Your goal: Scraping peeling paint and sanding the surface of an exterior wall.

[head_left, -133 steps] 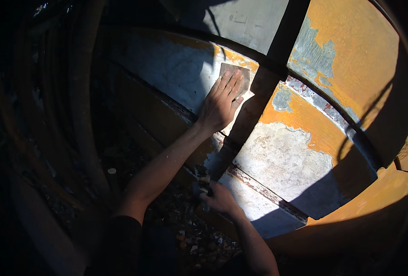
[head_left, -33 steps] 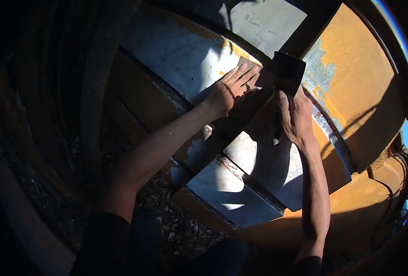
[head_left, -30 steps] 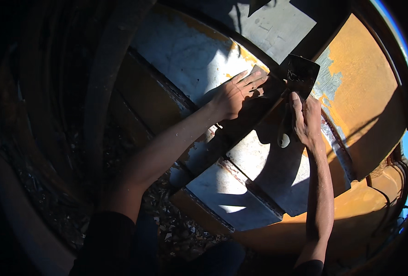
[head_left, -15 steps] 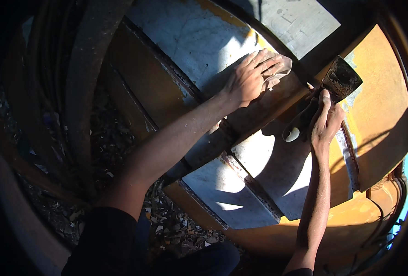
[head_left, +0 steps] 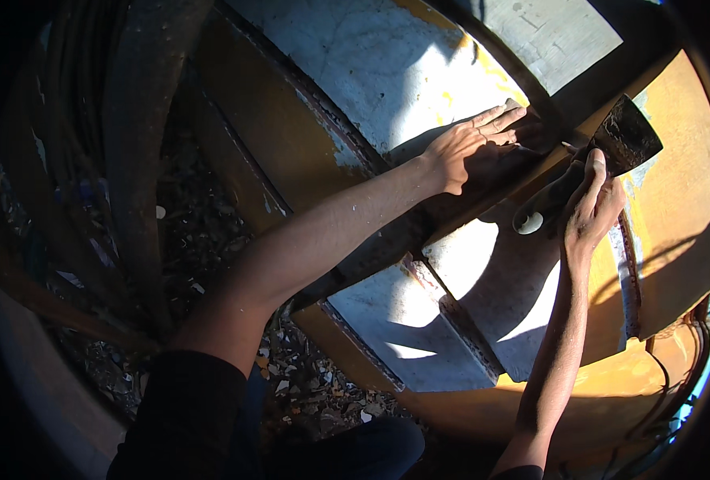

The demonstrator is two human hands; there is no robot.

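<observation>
Knee [head_left: 371, 450] and ground litter [head_left: 311, 392] sit nearest. Beyond them, the right hand [head_left: 593, 202] grips a scraper [head_left: 628, 138] near its blade, while the left hand [head_left: 459, 152] lies flat, fingers outstretched, over a partly hidden sheet [head_left: 514, 104] on the peeling panels [head_left: 331, 60].

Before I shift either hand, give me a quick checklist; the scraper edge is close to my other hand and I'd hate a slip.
1. Scraper in grip: ok, the right hand holds the scraper.
2. Scraper apart from the left hand: ok, a gap shows between them in this view.
3. Left hand placed: ok, it reaches over the right end of the pale panel.
4. What lies under the left hand: cannot tell, it covers the spot.
5. Scraper touching the surface behind it: cannot tell from this angle.
6. Even light: not ok, sun and shadow split the pale panel.
</observation>
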